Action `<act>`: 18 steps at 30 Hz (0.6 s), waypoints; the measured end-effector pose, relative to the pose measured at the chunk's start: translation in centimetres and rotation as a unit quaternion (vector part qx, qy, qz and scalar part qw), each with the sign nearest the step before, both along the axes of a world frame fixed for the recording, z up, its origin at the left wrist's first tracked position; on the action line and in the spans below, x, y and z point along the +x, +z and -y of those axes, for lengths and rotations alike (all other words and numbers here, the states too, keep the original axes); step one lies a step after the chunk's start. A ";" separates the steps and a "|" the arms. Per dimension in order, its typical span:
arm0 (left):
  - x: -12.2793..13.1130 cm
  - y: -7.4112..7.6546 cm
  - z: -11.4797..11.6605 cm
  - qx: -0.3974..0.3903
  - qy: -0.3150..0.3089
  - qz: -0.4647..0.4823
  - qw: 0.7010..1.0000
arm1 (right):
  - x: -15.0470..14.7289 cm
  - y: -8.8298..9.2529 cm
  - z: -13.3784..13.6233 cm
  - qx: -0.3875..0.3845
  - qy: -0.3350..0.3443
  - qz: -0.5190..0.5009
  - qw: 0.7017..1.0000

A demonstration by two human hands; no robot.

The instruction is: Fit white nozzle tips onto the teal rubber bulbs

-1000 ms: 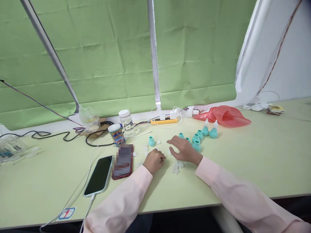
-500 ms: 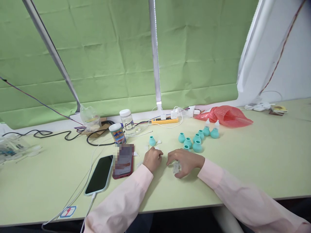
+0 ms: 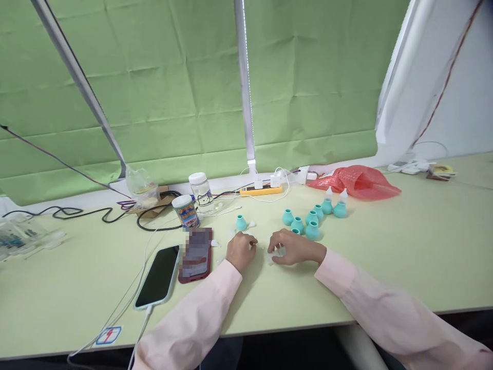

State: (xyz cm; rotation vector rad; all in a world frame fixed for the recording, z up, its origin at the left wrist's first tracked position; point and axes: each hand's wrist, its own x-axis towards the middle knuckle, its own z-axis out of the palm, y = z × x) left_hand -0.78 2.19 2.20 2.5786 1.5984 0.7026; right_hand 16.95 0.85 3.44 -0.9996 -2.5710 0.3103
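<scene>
Over the table's middle, my left hand (image 3: 241, 251) has its fingers curled down; a tiny pale bit shows near the fingertips, too small to name. My right hand (image 3: 296, 246) curves its thumb and fingers around small translucent plastic pieces (image 3: 276, 254) on the table, partly hidden by the fingers. Beyond my left hand stands one teal rubber bulb (image 3: 241, 223) with an open neck, small white nozzle tips (image 3: 252, 224) lying near it. Several more open teal bulbs (image 3: 312, 231) stand beyond my right hand. Two teal bulbs (image 3: 339, 209) farther back carry white pointed tips.
Left of my hands lie a red-cased phone (image 3: 196, 257) and a charging phone (image 3: 158, 277) with its cable. Behind them stand a printed canister (image 3: 186, 211) and a clear jar (image 3: 202, 194). A yellow power strip (image 3: 262, 190) and a red plastic bag (image 3: 358, 183) lie along the back.
My right hand has shifted slightly away from me and its fingers have drawn closer around the translucent pieces, which moved along with it. My left hand stays nearly in place.
</scene>
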 end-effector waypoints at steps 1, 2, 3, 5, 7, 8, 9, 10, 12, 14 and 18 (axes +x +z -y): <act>-0.1 0.1 0.0 0.005 0.006 0.016 1.000 | -0.1 0.0 0.0 -0.002 0.001 -0.012 1.000; -0.1 0.1 0.0 0.011 0.012 0.030 0.999 | -0.1 -0.1 -0.1 -0.003 0.004 -0.019 1.000; -0.1 0.1 0.0 0.017 0.015 0.041 0.999 | -0.1 -0.1 -0.1 -0.001 0.007 -0.021 1.000; -0.2 0.1 0.0 0.022 0.011 0.060 0.998 | -0.1 -0.1 -0.2 0.012 0.003 -0.019 1.000; -0.1 0.0 -0.1 0.021 -0.010 0.079 0.997 | 0.0 -0.3 -0.3 0.031 -0.008 -0.013 0.999; -0.1 0.0 -0.2 0.019 -0.024 0.091 0.995 | 0.1 -0.4 -0.3 0.037 -0.010 -0.007 0.999; 0.0 -0.1 -0.2 0.018 -0.037 0.104 0.994 | 0.1 -0.6 -0.4 0.042 -0.011 0.002 0.999; 0.0 -0.1 -0.2 0.014 -0.050 0.119 0.992 | 0.2 -0.7 -0.5 0.045 -0.011 0.011 0.999; 0.2 -0.1 -0.2 -0.002 -0.070 0.150 0.986 | 0.1 -1.1 -0.7 0.048 -0.008 0.026 0.998; 0.3 0.0 -0.2 -0.030 -0.087 0.182 0.979 | 0.0 -1.4 -0.9 0.048 -0.011 0.023 0.999; 0.3 0.3 -0.2 -0.095 -0.108 0.233 0.962 | -0.6 -1.8 -1.1 0.045 -0.035 -0.027 0.998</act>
